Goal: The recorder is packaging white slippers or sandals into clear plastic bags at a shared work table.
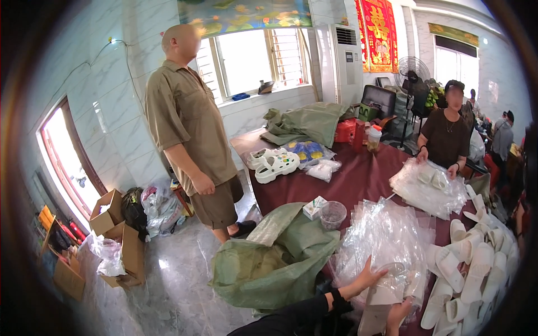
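My left hand rests with fingers spread on a clear plastic bag that holds a white slipper. My right hand grips the lower part of that same bag from below. Both hands sit at the near edge of a table with a dark red cloth. A heap of empty clear plastic bags lies just beyond my hands. Several loose white slippers are piled to the right.
A green woven sack hangs over the table's left corner. A person in a khaki shirt stands at the left, and another in a dark top handles bagged slippers at the far side. Cardboard boxes sit on the marble floor.
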Demonstrator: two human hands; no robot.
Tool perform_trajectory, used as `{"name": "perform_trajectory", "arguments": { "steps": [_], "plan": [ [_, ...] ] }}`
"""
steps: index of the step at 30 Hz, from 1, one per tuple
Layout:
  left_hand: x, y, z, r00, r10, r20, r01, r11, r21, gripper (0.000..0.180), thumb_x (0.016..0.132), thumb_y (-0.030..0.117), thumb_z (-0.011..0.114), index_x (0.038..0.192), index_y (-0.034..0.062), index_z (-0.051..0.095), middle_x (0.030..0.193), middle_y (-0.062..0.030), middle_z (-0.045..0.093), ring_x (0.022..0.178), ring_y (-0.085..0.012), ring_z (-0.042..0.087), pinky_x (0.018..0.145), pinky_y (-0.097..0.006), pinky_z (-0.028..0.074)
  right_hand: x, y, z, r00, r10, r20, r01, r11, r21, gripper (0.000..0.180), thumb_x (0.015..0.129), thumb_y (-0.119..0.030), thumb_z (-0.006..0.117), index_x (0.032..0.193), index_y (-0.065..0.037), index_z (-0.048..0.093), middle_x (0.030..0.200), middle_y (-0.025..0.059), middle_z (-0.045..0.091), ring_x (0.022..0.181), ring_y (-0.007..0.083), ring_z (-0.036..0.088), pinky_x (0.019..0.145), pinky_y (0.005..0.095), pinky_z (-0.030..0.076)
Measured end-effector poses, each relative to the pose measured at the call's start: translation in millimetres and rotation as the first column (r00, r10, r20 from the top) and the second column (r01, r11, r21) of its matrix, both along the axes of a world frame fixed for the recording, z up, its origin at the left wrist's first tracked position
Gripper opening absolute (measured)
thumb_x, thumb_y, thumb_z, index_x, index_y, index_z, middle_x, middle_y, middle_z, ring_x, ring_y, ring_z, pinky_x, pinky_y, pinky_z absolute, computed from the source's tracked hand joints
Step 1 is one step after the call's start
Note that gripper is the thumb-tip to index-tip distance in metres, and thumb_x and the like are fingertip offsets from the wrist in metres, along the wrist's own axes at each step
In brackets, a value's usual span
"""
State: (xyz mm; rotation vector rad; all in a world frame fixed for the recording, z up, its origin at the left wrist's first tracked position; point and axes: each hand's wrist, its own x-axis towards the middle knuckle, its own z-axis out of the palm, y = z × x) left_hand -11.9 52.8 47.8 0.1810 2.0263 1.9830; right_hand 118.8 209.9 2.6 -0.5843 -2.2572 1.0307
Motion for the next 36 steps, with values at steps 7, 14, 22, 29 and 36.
{"name": "perform_trajectory", "arguments": {
  "steps": [7, 14, 22, 29, 36],
  "plan": [
    [-22, 0, -63, 0.849, -0.521, -0.088, 0.511, 0.767, 0.388, 0.067, 0.092, 0.027, 0.054, 0.145, 0.0115, 0.015, 0.14, -0.0118, 0.034, 0.117, -0.0217, 0.046, 0.093, -0.03, 0.042, -8, 9, -71, 0.894, -0.409, 0.182, 0.405, 0.912, 0.058, 0.038, 0.075, -0.006, 0.054, 0.112, 0.004, 0.058, 0.104, 0.0225, 0.06, 0.095, 0.0341, 0.058, 0.08, 0.0421, 0.046],
    [-5, -16, -33, 0.815, -0.425, 0.394, 0.155, 0.815, 0.558, 0.045, 0.089, 0.019, 0.059, 0.129, 0.0087, 0.041, 0.111, -0.0062, 0.059, 0.099, -0.0187, 0.059, 0.081, -0.032, 0.049, -26, -25, 13, 0.935, -0.157, 0.319, 0.081, 0.968, 0.238, 0.042, 0.075, -0.01, 0.052, 0.114, 0.007, 0.051, 0.108, 0.0282, 0.056, 0.092, 0.0434, 0.057, 0.081, 0.0471, 0.045],
    [3, -1, -37, 0.791, -0.454, 0.411, 0.171, 0.808, 0.565, 0.031, 0.093, 0.026, 0.054, 0.119, 0.0108, 0.048, 0.11, -0.0084, 0.059, 0.099, -0.0218, 0.059, 0.087, -0.038, 0.048, -33, -15, 21, 0.97, -0.242, 0.036, 0.238, 0.967, 0.087, 0.048, 0.076, -0.014, 0.058, 0.118, 0.004, 0.045, 0.109, 0.0273, 0.057, 0.097, 0.044, 0.055, 0.08, 0.048, 0.046],
    [22, -20, -35, 0.908, -0.414, 0.068, 0.381, 0.881, 0.28, 0.101, 0.079, -0.003, 0.064, 0.144, 0.0138, -0.012, 0.121, -0.0241, 0.049, 0.104, -0.0286, 0.055, 0.088, -0.037, 0.047, -44, -24, 10, 0.996, -0.092, 0.018, 0.093, 0.941, -0.326, 0.052, 0.077, -0.016, 0.059, 0.122, 0.003, 0.041, 0.118, 0.0295, 0.048, 0.107, 0.0439, 0.049, 0.086, 0.0472, 0.044],
    [21, -9, -24, 0.953, -0.282, 0.114, 0.241, 0.93, 0.278, 0.096, 0.081, -0.006, 0.061, 0.147, 0.0143, -0.005, 0.124, -0.0233, 0.05, 0.107, -0.0267, 0.054, 0.09, -0.036, 0.044, -24, -46, 2, 0.999, -0.054, 0.002, 0.054, 0.989, -0.135, 0.058, 0.075, -0.014, 0.064, 0.129, -0.003, 0.046, 0.129, 0.0224, 0.044, 0.115, 0.0408, 0.045, 0.096, 0.0424, 0.04]
  ]
}}
